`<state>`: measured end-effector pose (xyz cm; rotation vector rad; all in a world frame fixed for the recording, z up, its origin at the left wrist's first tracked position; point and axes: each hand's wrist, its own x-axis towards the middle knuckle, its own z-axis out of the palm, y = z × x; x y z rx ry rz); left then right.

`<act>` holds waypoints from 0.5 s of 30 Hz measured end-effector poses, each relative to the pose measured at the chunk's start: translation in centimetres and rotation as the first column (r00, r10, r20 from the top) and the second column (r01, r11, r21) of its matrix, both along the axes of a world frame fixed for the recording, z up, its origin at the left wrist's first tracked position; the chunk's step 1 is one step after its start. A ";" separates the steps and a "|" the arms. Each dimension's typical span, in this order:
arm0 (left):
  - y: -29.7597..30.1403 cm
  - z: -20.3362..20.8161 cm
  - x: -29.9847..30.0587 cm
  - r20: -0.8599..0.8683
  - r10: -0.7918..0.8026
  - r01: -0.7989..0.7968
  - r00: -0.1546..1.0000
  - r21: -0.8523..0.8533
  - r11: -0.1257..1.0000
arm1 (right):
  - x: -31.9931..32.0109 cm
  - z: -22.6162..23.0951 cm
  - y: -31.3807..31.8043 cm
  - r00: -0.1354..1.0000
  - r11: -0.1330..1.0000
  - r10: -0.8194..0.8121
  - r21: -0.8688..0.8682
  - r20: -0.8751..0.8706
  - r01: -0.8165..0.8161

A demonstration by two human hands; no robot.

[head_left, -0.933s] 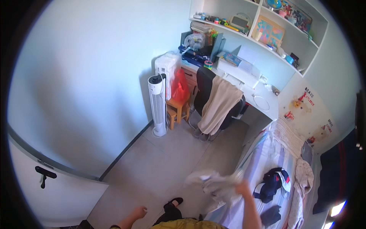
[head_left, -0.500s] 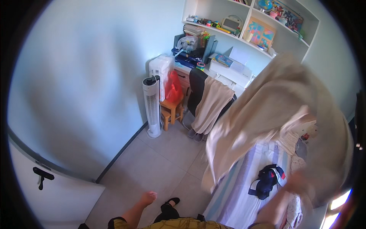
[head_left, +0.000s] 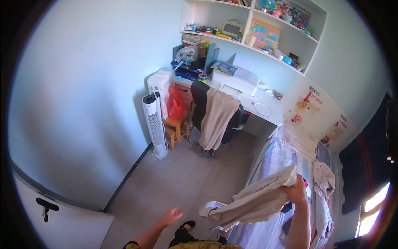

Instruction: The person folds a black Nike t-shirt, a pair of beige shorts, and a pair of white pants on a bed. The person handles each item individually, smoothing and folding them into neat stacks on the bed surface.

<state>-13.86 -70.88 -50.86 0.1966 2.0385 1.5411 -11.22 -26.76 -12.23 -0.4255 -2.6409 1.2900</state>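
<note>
My right hand (head_left: 295, 192) is raised over the bed's edge and grips a beige garment (head_left: 253, 201) by one end. The cloth hangs in a loose bundle down to the left, its lower end above the floor. My left hand (head_left: 172, 215) is low over the tiled floor, apart from the garment, holding nothing, its fingers loosely curled. The bed (head_left: 269, 166) with a striped sheet runs along the right, and several other clothes lie on it.
A white tower fan (head_left: 154, 124) stands by the left wall, next to a small wooden stool (head_left: 176, 128) with a red bag. A black desk chair (head_left: 215, 114) draped in beige cloth faces the white desk (head_left: 265, 108). Shelves hang above. A door (head_left: 45, 207) is at lower left.
The beige garment was flung up wide in front of the camera and has now come down into a bundle below my right hand. My left hand has come into view over the floor.
</note>
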 end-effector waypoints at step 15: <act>21.8 37.9 -5.4 -0.649 -0.250 0.572 0.719 0.348 0.743 | 1.4 11.0 -4.6 0.948 0.732 0.319 0.629 0.023 -0.262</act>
